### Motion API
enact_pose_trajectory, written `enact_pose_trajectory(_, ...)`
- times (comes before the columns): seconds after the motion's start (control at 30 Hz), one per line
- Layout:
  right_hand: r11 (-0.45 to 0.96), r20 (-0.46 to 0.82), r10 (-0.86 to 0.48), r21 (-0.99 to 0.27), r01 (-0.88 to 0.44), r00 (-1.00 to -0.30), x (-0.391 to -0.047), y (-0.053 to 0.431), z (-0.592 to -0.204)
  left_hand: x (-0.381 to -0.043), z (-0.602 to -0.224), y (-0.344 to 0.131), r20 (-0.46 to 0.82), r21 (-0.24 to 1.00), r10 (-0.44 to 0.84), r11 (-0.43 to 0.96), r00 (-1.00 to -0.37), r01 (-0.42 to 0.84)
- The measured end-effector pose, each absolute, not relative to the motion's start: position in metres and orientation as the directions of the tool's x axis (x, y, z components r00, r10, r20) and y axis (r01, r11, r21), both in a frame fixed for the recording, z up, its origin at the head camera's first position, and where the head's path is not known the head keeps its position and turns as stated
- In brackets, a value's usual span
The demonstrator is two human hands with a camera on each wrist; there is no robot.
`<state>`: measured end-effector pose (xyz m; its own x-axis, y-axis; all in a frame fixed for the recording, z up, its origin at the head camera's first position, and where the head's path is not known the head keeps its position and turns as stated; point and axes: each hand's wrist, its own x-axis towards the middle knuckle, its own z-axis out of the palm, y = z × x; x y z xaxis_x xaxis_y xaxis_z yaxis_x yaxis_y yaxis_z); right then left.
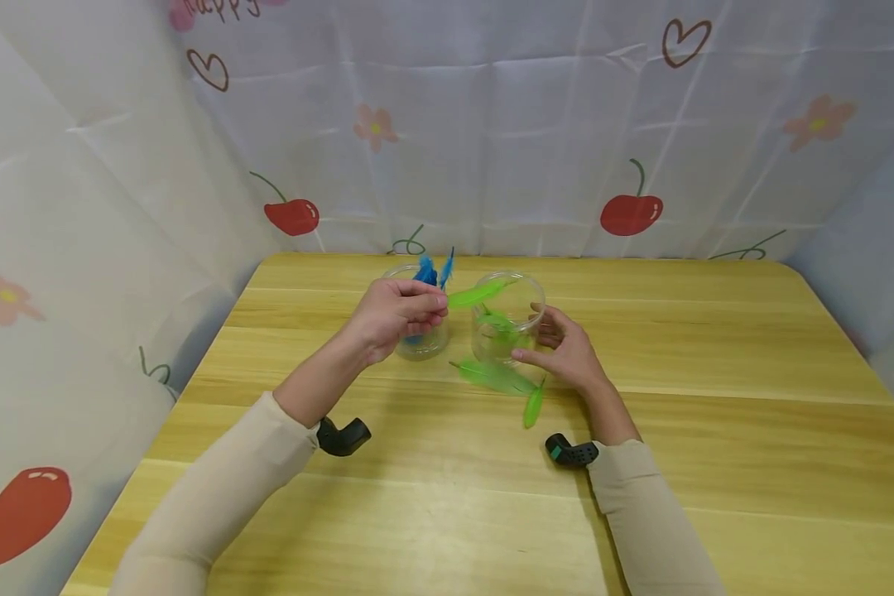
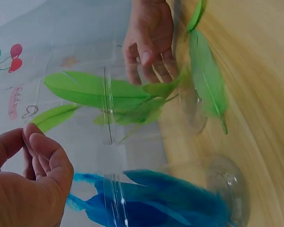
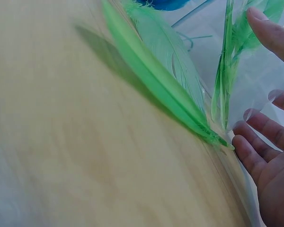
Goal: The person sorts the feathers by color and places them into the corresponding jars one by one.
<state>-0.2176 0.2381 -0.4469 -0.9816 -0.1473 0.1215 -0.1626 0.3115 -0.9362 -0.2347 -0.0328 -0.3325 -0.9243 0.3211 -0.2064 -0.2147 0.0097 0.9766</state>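
In the head view my left hand point(image 1: 396, 316) pinches the end of a green feather point(image 1: 480, 293) between thumb and fingertips. The feather lies across the mouth of a clear jar point(image 1: 481, 346) that has several green feathers point(image 2: 132, 101) standing in it. My right hand point(image 1: 570, 352) holds this jar from the right, thumb at the front and fingers round the far side. Close to the left hand, a second clear jar point(image 1: 421, 355) contains blue feathers point(image 2: 156, 201), partly hidden behind that hand in the head view.
A pale green feather point(image 1: 495, 377) and a smaller bright green feather point(image 1: 534, 406) lie on the wooden table point(image 1: 447, 497) before the jars. Black devices point(image 1: 345, 437) are worn at both wrists. A printed cloth point(image 1: 484, 124) hangs behind the table.
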Motion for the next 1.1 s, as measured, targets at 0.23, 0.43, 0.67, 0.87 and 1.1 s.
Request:
enact_pose_trajectory(0.23, 0.304, 0.137, -0.132, -0.937, -0.172, -0.982, -0.230, 0.246, -0.473, -0.238, -0.334, -0.027, -0.201, 0.979, 0.325, 0.040, -0.924, -0.199)
enact_pose_trajectory(0.43, 0.299, 0.154, -0.135, -0.935, -0.189, -0.979, -0.231, 0.248, -0.477, -0.238, -0.333, -0.022, -0.197, 0.980, 0.328, 0.037, -0.924, -0.196)
enact_pose_trajectory(0.67, 0.294, 0.122, -0.147, -0.942, -0.161, -0.982, -0.218, 0.239, -0.447, -0.236, -0.335, -0.019, -0.177, 0.983, 0.335, 0.011, -0.925, -0.184)
enact_pose_trajectory(0.87, 0.292, 0.114, -0.147, -0.944, -0.153, -0.982, -0.216, 0.237, -0.442, -0.230, -0.337, -0.017, -0.156, 0.985, 0.344, -0.015, -0.926, -0.171)
enact_pose_trajectory(1.1, 0.300, 0.107, -0.150, -0.942, -0.148, -0.983, -0.217, 0.238, -0.443, -0.223, -0.347, -0.025, -0.138, 0.990, 0.341, 0.009, -0.930, -0.143)
